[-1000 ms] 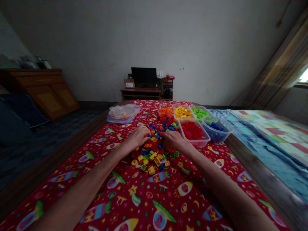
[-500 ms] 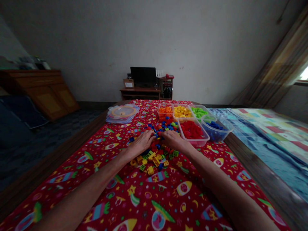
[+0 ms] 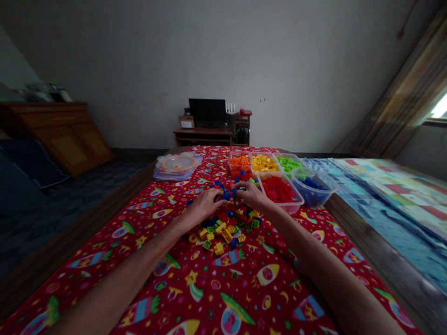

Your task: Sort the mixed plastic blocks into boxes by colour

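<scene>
A mixed pile of small plastic building blocks (image 3: 226, 228) in yellow, green, red and blue lies on the red patterned cloth. My left hand (image 3: 204, 204) is at the left side of the pile, thumb and fingers closed around a blue building block (image 3: 226, 196). My right hand (image 3: 252, 195) faces it from the right, with its fingers bent and pinched on blue pieces beside that block. The fingertips partly hide what each hand grips. Right of the pile stands a clear tub of red blocks (image 3: 278, 189).
Behind the pile are tubs of orange blocks (image 3: 240, 163), yellow blocks (image 3: 264, 163) and green blocks (image 3: 288, 164). A round tub (image 3: 319, 199) holds blue blocks at the right table edge. Stacked lids (image 3: 178, 165) lie at the back left. A bed (image 3: 394, 200) adjoins the right side.
Both hands have risen slightly from the pile, and the right hand's fingers have lifted and turned. Blue pieces now show between the fingertips.
</scene>
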Tool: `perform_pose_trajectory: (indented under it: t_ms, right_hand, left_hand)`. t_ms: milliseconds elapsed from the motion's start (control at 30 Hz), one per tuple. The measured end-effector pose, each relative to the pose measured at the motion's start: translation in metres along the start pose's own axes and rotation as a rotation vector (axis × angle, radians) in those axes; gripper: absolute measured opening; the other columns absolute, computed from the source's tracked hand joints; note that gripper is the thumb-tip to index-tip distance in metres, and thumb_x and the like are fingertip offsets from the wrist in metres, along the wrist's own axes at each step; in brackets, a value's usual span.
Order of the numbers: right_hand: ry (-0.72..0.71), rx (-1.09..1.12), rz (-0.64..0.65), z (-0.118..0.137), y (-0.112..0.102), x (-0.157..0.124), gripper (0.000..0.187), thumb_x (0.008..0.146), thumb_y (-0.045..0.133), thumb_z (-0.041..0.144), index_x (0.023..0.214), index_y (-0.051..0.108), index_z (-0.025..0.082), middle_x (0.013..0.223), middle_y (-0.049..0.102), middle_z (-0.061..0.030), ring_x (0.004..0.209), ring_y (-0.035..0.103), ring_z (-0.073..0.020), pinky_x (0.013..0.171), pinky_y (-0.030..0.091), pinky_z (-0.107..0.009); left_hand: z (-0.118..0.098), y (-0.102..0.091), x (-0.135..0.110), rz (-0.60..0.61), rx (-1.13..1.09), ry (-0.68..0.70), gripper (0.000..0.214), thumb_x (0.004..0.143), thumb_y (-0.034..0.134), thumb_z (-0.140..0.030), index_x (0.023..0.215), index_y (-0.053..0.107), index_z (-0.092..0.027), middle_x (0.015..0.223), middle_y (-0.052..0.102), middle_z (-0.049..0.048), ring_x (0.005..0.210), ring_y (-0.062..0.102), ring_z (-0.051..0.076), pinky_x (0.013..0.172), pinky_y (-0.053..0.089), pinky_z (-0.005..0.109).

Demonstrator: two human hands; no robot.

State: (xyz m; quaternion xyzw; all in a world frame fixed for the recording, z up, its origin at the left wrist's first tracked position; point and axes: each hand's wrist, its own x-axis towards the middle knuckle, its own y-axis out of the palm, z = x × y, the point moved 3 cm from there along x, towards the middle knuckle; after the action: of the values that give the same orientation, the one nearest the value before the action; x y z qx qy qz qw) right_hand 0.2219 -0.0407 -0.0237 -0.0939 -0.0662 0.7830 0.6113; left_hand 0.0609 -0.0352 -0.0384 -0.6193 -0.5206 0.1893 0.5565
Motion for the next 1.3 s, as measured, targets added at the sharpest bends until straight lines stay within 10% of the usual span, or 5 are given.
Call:
perform_pose_trajectory:
  t_ms: [367, 700, 933, 1100, 1300]
  right_hand:
    - [-0.187, -0.173, 0.084, 0.001, 0.002, -0.004, 0.019, 0.076, 0.059, 0.031, 0.081, 0.065, 0.014, 0.058, 0.056, 0.0045, 0.050, 0.049, -0.0072, 0.048, 0.037, -0.017]
    - [-0.487, -0.507, -0.201, 0.022, -0.003, -0.014, 0.021, 0.077, 0.061, 0.024, 0.095, 0.066, 0.015, 0.083, 0.067, -0.0033, 0.073, 0.058, -0.0134, 0.069, 0.042, -0.023]
    - [-0.686, -0.775, -0.032, 0.024, 0.008, -0.024, 0.025, 0.080, 0.056, 0.020, 0.103, 0.062, 0.013, 0.087, 0.065, -0.0070, 0.075, 0.054, -0.0140, 0.069, 0.038, -0.024]
    - [-0.589, -0.761, -0.278, 0.040, -0.038, -0.017, 0.024, 0.076, 0.056, 0.022, 0.096, 0.066, 0.015, 0.081, 0.066, -0.0038, 0.071, 0.055, -0.0133, 0.066, 0.038, -0.023]
    - [-0.461, -0.924, -0.778, 0.045, -0.146, -0.033, 0.026, 0.073, 0.053, 0.023, 0.093, 0.068, 0.017, 0.082, 0.068, -0.0059, 0.077, 0.059, -0.0182, 0.074, 0.043, -0.030]
  left_hand:
    - [-0.019, -0.012, -0.003, -0.103, -0.207, 0.003, 0.028, 0.073, 0.063, -0.021, 0.101, 0.060, -0.016, 0.091, 0.063, 0.0052, 0.086, 0.060, 0.022, 0.079, 0.048, 0.034]
    - [-0.038, -0.014, -0.010, 0.108, -1.458, -0.511, 0.032, 0.096, 0.032, -0.034, 0.102, 0.057, -0.014, 0.089, 0.066, 0.0076, 0.088, 0.064, 0.016, 0.085, 0.053, 0.033]
    - [-0.046, -0.017, -0.011, 0.238, -1.414, -0.477, 0.049, 0.095, 0.023, -0.051, 0.121, 0.047, -0.017, 0.097, 0.068, 0.0099, 0.093, 0.066, 0.021, 0.086, 0.052, 0.039]
    - [-0.030, -0.018, -0.008, 0.073, -1.200, -0.355, 0.049, 0.089, 0.044, -0.052, 0.127, 0.047, -0.021, 0.114, 0.067, 0.0101, 0.110, 0.061, 0.022, 0.096, 0.046, 0.039]
    - [-0.028, -0.025, -0.003, 0.060, -0.799, -0.102, 0.051, 0.079, 0.055, -0.056, 0.110, 0.064, -0.017, 0.116, 0.067, 0.0098, 0.110, 0.059, 0.027, 0.093, 0.048, 0.039]
